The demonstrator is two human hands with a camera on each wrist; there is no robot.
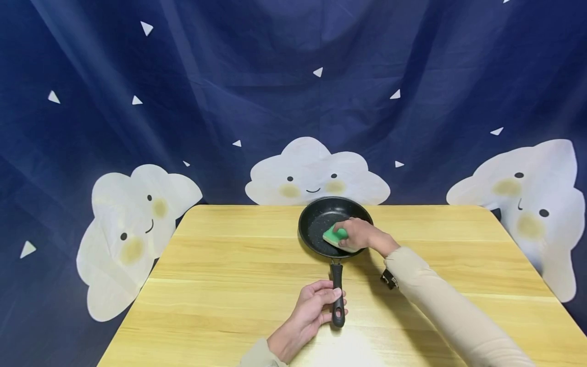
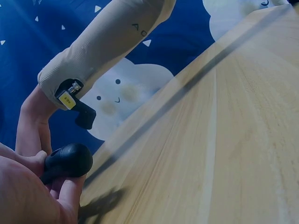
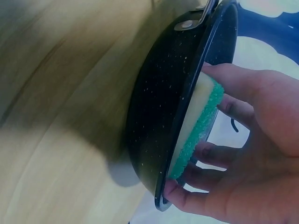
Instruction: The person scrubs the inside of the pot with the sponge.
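Observation:
A black speckled frying pan (image 1: 316, 221) is at the far middle of the table in the head view, its handle (image 1: 337, 278) pointing toward me. My left hand (image 1: 309, 311) grips that handle, thumb on top and fingers beneath; the left wrist view shows the rounded handle end (image 2: 74, 159) between them. Inside the pan, my right hand (image 1: 364, 234) holds a sponge (image 1: 334, 234) with a green scouring side and a pale side. In the right wrist view the fingers spread along the sponge (image 3: 198, 128), green side toward the palm, pale side toward the pan (image 3: 156, 102).
The light wooden table (image 1: 220, 285) extends to both sides of the pan. Behind it hangs a dark blue curtain (image 1: 275, 92) with white clouds and small triangles. A small black device (image 1: 389, 279) is strapped at the right wrist.

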